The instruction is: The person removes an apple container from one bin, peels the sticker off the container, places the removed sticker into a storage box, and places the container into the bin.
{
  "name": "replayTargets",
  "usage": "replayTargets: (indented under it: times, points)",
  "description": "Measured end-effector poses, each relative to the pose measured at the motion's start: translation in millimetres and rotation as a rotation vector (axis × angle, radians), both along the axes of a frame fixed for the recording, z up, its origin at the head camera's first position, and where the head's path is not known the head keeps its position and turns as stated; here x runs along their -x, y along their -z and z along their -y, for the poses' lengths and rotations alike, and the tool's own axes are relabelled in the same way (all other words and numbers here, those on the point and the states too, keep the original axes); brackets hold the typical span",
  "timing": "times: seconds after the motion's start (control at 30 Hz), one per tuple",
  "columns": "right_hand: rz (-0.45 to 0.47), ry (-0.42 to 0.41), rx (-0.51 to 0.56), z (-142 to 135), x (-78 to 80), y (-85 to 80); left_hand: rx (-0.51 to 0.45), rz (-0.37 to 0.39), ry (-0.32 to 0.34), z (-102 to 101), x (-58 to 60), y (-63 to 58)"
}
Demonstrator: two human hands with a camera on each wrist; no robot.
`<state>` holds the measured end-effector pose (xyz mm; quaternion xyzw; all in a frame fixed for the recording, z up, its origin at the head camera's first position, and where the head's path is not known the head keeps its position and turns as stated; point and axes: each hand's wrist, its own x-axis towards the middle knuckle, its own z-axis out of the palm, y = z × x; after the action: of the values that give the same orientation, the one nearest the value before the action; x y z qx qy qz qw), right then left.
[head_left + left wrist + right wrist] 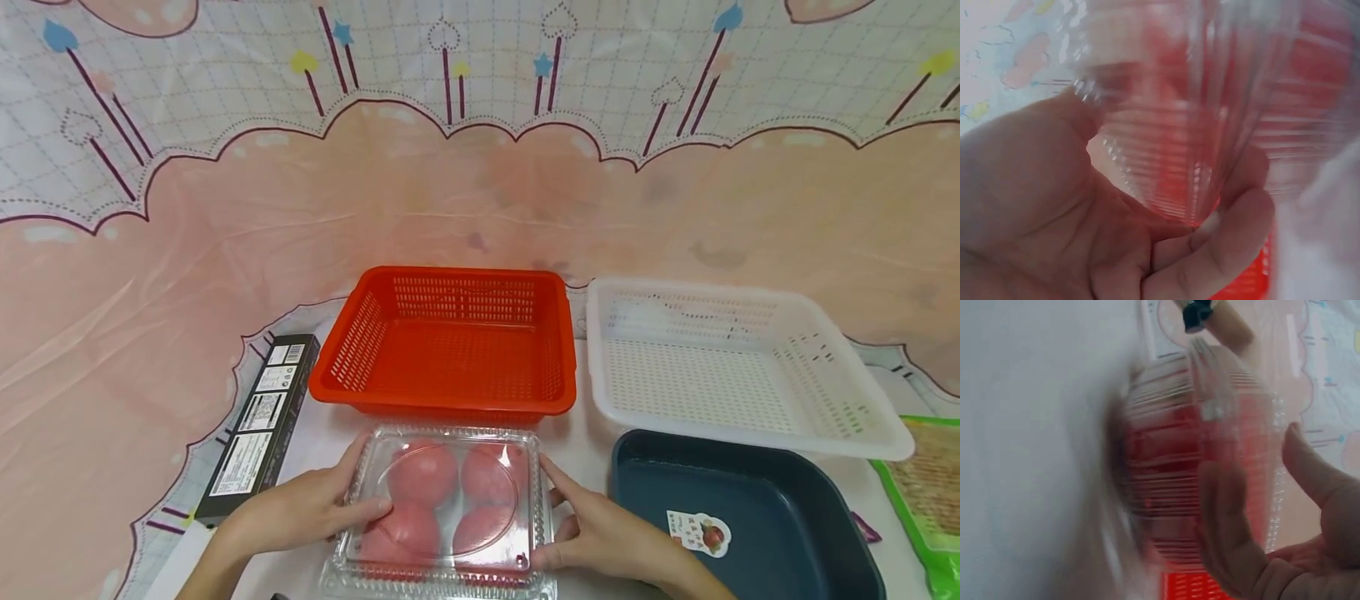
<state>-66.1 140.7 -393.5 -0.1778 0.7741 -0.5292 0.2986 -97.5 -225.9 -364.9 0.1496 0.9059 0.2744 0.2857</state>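
A clear plastic clamshell box (453, 433) with ribbed sides lies in front of me in the head view. Through its lid show several round, pinkish-red fruits (422, 473) that look like tomatoes. My left hand (300, 504) grips the box's left side, thumb over the lid and fingers curled at the ribbed wall, as the left wrist view shows. On the opposite side my right hand (603, 529) holds the box, its thumb at the near right corner. In the right wrist view its fingers (1225, 519) lie along the ribbed wall.
Behind the box stands a red perforated basket (442, 408), with a white perforated basket (750, 437) to its right. A dark blue tray (772, 533) bearing a sticker sits by my right forearm. At left lies a long black box (258, 425); a green-edged packet (930, 492) is far right.
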Motion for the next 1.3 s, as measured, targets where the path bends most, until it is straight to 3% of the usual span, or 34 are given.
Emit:
replayTargets:
  times: [0.2, 0.3, 0.43, 0.6, 0.73, 0.87, 0.97, 1.07, 1.13, 1.2, 1.3]
  points:
    - [0.061, -0.162, 0.068, -16, -5.8, -11.3, 0.116, 0.12, -0.057, -7, -21.6, -15.1]
    - [0.082, -0.182, 0.093, -28, -5.8, -22.5, 0.123, 0.135, -0.069, -11, -30.1, -24.0]
    - [0.088, -0.152, 0.207, -42, -1.6, -33.6, -0.021, 0.101, -0.082, -15, -30.6, -31.9]
    - [0.056, -0.053, 0.417, -46, 3.5, -37.3, -0.307, 0.042, -0.193, -24, -25.7, -32.9]
    - [-0.068, 0.101, 0.514, -36, -0.4, -38.7, -0.493, -0.098, -0.258, -33, -23.6, -24.0]
    - [-0.19, 0.371, 0.422, -23, -11.5, -43.0, -0.63, -0.199, -0.307, -39, -23.8, -15.5]
    - [-0.254, 0.52, 0.287, -17, -19.1, -47.0, -0.706, -0.219, -0.286, -43, -26.6, -12.8]
    - [-0.354, 0.541, 0.203, -13, -23.3, -47.7, -0.718, -0.29, -0.239, -45, -31.1, -13.1]
    - [-0.422, 0.527, 0.188, -11, -24.3, -45.8, -0.67, -0.348, -0.243, -48, -34.6, -15.2]
    - [-0.485, 0.513, 0.16, -8, -25.2, -42.8, -0.606, -0.385, -0.275, -51, -38.4, -18.4]
    - [-0.542, 0.507, 0.124, -2, -25.9, -38.4, -0.509, -0.366, -0.368, -59, -42.3, -24.3]
